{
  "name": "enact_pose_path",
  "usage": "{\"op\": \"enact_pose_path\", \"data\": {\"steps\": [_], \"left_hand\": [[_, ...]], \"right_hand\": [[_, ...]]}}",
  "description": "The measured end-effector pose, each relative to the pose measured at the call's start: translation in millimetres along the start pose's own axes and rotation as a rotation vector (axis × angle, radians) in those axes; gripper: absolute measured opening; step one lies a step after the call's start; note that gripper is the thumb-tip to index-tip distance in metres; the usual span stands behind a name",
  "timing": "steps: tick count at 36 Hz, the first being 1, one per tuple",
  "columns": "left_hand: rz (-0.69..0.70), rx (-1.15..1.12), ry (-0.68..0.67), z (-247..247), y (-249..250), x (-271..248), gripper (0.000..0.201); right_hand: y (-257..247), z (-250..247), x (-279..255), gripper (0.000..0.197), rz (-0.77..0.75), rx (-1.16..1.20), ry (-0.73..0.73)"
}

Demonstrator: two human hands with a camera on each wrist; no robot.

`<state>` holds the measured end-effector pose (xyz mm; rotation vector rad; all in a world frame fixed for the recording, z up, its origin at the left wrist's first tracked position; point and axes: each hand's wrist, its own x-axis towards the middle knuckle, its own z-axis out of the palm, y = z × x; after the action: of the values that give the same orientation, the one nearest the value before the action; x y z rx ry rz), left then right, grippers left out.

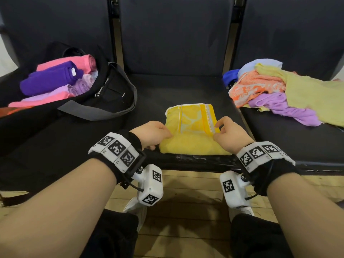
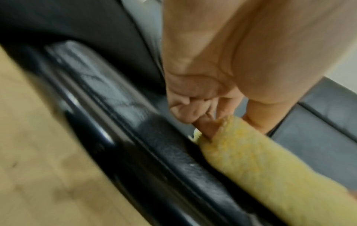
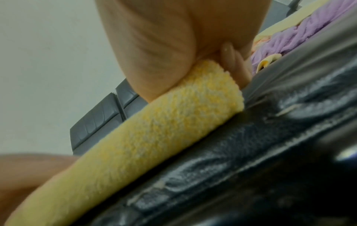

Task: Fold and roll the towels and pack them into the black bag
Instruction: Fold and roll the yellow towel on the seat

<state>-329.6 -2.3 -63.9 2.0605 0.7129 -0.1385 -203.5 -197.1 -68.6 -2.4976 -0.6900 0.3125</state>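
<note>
A folded yellow towel (image 1: 193, 125) lies on the middle black seat (image 1: 152, 94), its near end turned into a short roll (image 2: 257, 165) along the seat's front edge. My left hand (image 1: 155, 134) grips the roll's left end, fingers curled round it (image 2: 204, 122). At the roll's right end (image 3: 193, 113) my right hand (image 1: 228, 132) pinches the towel with curled fingers. The black bag (image 1: 104, 94) stands open on the left seat, holding rolled pink and purple towels (image 1: 55, 77).
A loose heap of towels (image 1: 283, 92) in orange, lilac, pale yellow and blue covers the right seat. Padded seat backs rise behind all three seats. Below the front edge are a wooden floor (image 1: 186, 187) and my knees.
</note>
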Motion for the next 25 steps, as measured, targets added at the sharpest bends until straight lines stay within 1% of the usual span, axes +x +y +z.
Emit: {"op": "enact_pose_path", "data": {"steps": [3,4,6,8,9,10,12,13,15,17,18,21,23,25], "left_hand": [[0.093,0.239,0.077,4,-1,-1,0.020],[0.145,0.304,0.115,5,-2,-2,0.020],[0.307,0.405,0.197,8,-5,-3,0.020],[0.465,0.432,0.247,10,-4,-6,0.014],[0.524,0.412,0.248,11,-4,-8,0.013],[0.560,0.374,0.235,12,-4,-8,0.016],[0.571,0.308,0.185,15,-5,-8,0.023],[0.575,0.307,0.170,15,-6,-9,0.023],[0.584,0.305,0.152,15,-6,-10,0.015],[0.563,0.286,0.118,11,-4,-15,0.002],[0.547,0.302,0.095,10,-4,-16,0.009],[0.530,0.461,0.023,10,-8,-16,0.038],[0.528,0.480,0.021,11,-11,-15,0.046],[0.526,0.455,0.023,11,-10,-15,0.047]], "right_hand": [[-3,3,0,0.023,0.000,-0.136,-0.031],[-5,3,-1,0.022,-0.014,-0.201,-0.017],[-7,2,-3,0.020,-0.074,-0.320,0.061],[-8,1,-4,0.015,-0.187,-0.293,0.120],[-8,2,-5,0.015,-0.246,-0.244,0.106],[-8,4,-6,0.018,-0.295,-0.205,0.074],[-9,6,-9,0.024,-0.348,-0.210,0.018],[-9,6,-9,0.025,-0.356,-0.233,0.013],[-8,3,-10,0.024,-0.360,-0.277,0.010],[-7,-3,-10,0.021,-0.361,-0.296,-0.010],[-5,-6,-11,0.019,-0.355,-0.279,-0.019],[-4,-12,-16,0.014,-0.277,-0.155,-0.044],[-5,-15,-19,0.014,-0.238,-0.093,-0.076],[-6,-17,-22,0.012,-0.221,-0.077,-0.118]]}}
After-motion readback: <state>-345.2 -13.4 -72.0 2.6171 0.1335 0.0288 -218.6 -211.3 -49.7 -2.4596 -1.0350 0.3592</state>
